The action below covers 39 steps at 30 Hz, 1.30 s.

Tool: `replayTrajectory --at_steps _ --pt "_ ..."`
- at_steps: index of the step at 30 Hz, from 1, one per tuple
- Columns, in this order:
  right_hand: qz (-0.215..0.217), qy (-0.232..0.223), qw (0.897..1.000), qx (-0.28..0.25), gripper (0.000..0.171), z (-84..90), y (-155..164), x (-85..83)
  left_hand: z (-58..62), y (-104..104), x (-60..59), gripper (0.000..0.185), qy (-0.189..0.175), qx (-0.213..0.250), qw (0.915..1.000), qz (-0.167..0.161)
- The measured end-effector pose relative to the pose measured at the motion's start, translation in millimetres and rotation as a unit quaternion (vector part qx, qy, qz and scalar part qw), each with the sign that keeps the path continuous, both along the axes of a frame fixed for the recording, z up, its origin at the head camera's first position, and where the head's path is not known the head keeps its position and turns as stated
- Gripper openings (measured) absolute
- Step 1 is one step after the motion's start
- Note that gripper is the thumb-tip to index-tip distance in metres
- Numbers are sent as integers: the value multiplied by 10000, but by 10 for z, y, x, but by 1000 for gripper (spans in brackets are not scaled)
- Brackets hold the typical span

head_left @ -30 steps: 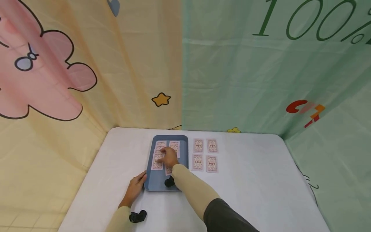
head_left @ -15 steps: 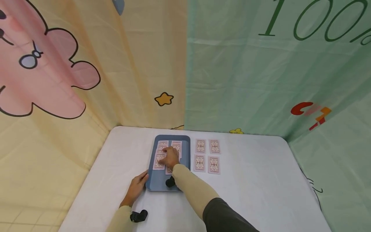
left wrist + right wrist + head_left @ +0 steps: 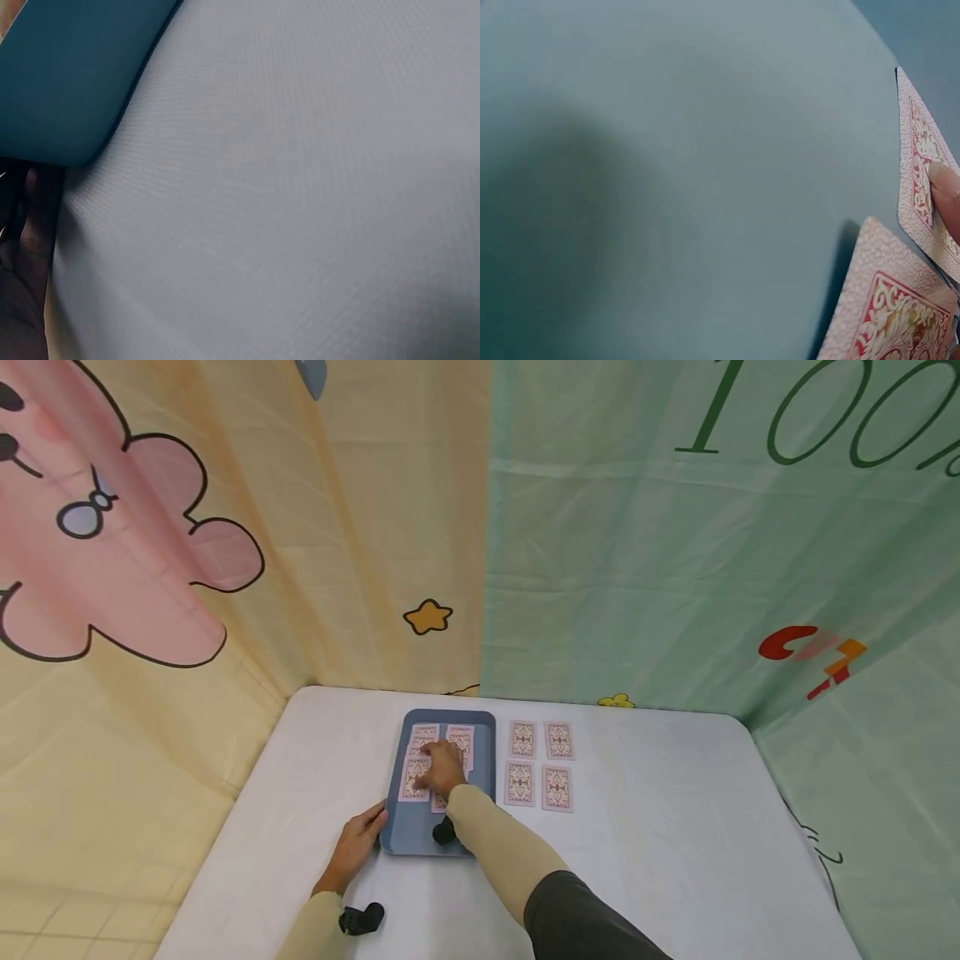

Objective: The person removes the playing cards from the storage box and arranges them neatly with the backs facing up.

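Face-down cards [image 3: 415,774] lie overlapping on a blue tray [image 3: 486,752] that sits near the table's [image 3: 675,827] far edge, left of centre. The right hand [image 3: 442,767] rests on top of them, fingers spread flat and pressing rather than curled round any card; in the right wrist view a fingertip [image 3: 946,196] bears on one card's patterned back while a second card [image 3: 885,315] rides over the tray floor beside it. The left hand [image 3: 358,850] lies against the tray's near left corner, fingers relaxed along the rim, steadying it without clasping it. Four more cards [image 3: 540,763] lie in a neat two-by-two block on the bare table just right of the tray, apart from it.

Gathering the cards well seems to call for light, even pressure, so they slide over the smooth tray floor instead of buckling, with the left hand bracing the tray against the push. Keeping fingertips on the card backs, not the edges, should stop any card from flipping.
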State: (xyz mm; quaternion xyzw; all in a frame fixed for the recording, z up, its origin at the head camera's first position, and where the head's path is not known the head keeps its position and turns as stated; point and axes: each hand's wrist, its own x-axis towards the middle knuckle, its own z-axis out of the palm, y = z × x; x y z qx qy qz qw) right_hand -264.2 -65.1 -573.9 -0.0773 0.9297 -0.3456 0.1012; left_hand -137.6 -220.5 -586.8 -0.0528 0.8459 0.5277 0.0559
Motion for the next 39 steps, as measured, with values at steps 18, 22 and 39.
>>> replayTrajectory --at_steps 18,22,39 --pt "176 -85 9957 -911 50 78 28 64 4 3 0 43 -113 -12 9999 23" --pt "-37 -212 9929 -1166 44 85 19 80 14 1 -1 43 -158 -34 9999 13" --pt "-641 -677 9611 -2598 22 103 131 113 13 -9 12 45 -150 -116 9998 12"
